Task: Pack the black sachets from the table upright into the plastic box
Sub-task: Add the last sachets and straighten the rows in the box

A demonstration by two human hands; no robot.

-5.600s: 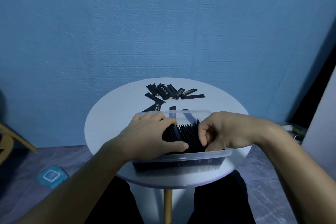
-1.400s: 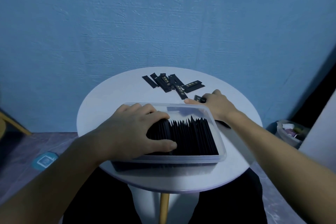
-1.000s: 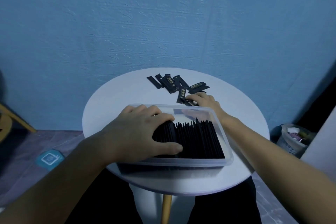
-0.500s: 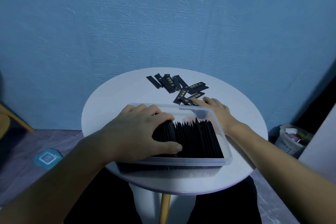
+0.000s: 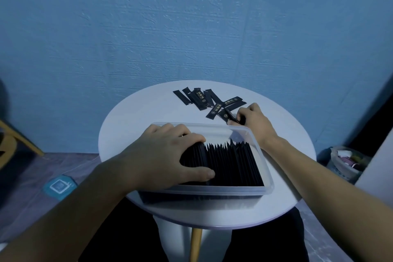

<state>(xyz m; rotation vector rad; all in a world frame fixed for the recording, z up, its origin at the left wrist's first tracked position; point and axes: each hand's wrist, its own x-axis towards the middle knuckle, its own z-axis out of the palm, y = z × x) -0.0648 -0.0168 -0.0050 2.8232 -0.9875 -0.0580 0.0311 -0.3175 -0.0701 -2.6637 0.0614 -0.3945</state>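
Fingers [image 5: 180, 134] of the left hand [image 5: 168, 155] are curling over the upright sachets [image 5: 231, 164] in the plastic box [image 5: 268, 185], gripping them, while the right hand [image 5: 254, 120] is pinching one sachet [image 5: 225, 115] beside the loose sachets [image 5: 200, 100] on the table [image 5: 127, 125].

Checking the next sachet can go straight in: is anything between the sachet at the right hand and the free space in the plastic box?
Nothing but the plastic box's far rim, which the sachet pinched by the right hand must clear. The left hand grips the packed sachets on the left, away from that path.
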